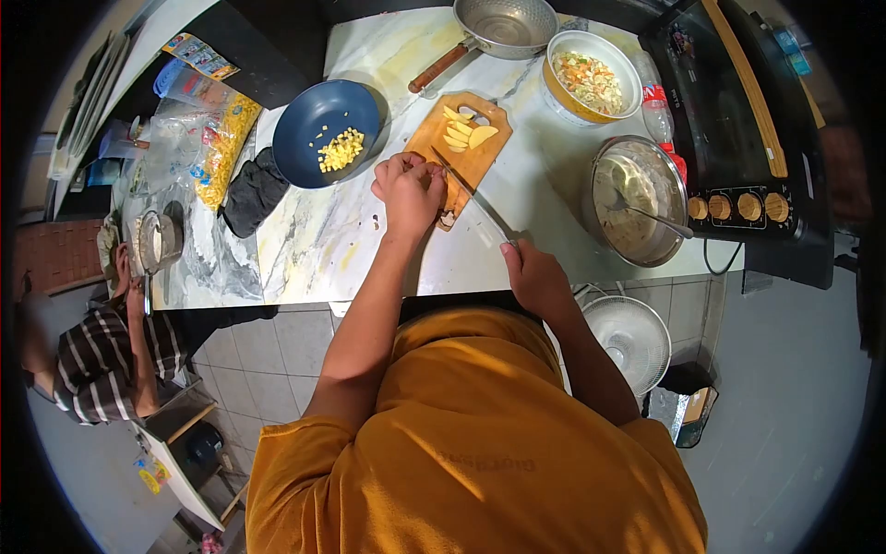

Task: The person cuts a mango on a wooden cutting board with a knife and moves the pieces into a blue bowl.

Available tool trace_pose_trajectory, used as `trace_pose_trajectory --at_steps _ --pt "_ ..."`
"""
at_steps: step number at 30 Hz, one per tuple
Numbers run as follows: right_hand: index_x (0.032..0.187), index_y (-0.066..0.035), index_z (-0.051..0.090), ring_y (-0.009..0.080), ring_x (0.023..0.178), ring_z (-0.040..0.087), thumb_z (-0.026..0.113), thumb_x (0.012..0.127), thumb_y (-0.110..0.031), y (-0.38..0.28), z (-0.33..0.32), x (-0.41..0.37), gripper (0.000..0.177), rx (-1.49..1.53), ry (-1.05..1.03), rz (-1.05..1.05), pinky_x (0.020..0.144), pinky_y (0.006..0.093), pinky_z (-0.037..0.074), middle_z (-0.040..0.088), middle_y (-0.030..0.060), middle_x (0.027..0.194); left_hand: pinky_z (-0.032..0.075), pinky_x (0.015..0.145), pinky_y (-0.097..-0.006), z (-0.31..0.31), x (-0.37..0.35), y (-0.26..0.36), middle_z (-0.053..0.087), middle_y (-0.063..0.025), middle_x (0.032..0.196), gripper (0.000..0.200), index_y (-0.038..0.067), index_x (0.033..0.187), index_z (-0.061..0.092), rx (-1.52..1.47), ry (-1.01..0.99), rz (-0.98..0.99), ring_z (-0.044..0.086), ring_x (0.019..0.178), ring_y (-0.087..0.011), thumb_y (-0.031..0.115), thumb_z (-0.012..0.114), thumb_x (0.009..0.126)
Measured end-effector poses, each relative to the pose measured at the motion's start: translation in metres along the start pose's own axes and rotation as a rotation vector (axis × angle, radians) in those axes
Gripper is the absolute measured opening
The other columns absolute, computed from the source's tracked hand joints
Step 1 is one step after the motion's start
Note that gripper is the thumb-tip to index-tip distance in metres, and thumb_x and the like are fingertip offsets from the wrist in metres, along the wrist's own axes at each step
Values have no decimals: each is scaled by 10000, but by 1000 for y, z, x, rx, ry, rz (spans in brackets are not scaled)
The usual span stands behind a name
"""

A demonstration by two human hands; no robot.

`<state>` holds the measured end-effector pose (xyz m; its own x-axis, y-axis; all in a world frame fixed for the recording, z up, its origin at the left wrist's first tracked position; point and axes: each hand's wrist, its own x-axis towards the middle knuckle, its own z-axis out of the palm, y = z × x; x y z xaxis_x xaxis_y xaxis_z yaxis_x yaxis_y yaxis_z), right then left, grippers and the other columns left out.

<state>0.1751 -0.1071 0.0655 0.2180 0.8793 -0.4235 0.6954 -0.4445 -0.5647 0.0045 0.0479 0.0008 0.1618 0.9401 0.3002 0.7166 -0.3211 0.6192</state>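
My right hand (pixel 537 275) is wrapped around the handle of a kitchen knife (pixel 478 201), whose blade slants up and left across the wooden cutting board (pixel 484 172). At the board's left edge my left hand (pixel 411 196) is closed, fingers curled down close to the blade. Whatever those fingers press on is mostly hidden beneath them. Several pale yellow slices, which look like potato (pixel 482 137), lie on the board's far end. Left of the board, a dark blue pan (pixel 300 138) holds small yellow cubes (pixel 342 150).
A metal pan (pixel 508 20) with a wooden handle sits at the back. To the right are a bowl of shredded vegetables (pixel 591 83), a steel bowl (pixel 637 254) with a spoon, and an oven (pixel 738 120). Bagged pasta (pixel 231 129) and black cloth (pixel 256 196) lie left, near another person (pixel 111 360).
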Motion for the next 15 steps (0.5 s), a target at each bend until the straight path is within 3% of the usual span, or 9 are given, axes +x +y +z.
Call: trace_pose_trajectory --at_steps 2,15 --pt "885 -4 569 490 788 604 465 1021 -386 0 1 0 418 10 47 -21 694 523 476 625 268 768 298 887 -422 0 0 0 591 -26 1032 96 122 835 766 2 -4 -2 453 1067 -273 181 780 761" --pt "913 -4 578 489 808 616 456 1019 -386 0 1 4 415 -110 30 -3 715 544 485 649 261 804 304 912 -422 -1 3 0 602 -19 1054 111 145 854 775 42 -49 -39 456 1072 -266 220 774 773"
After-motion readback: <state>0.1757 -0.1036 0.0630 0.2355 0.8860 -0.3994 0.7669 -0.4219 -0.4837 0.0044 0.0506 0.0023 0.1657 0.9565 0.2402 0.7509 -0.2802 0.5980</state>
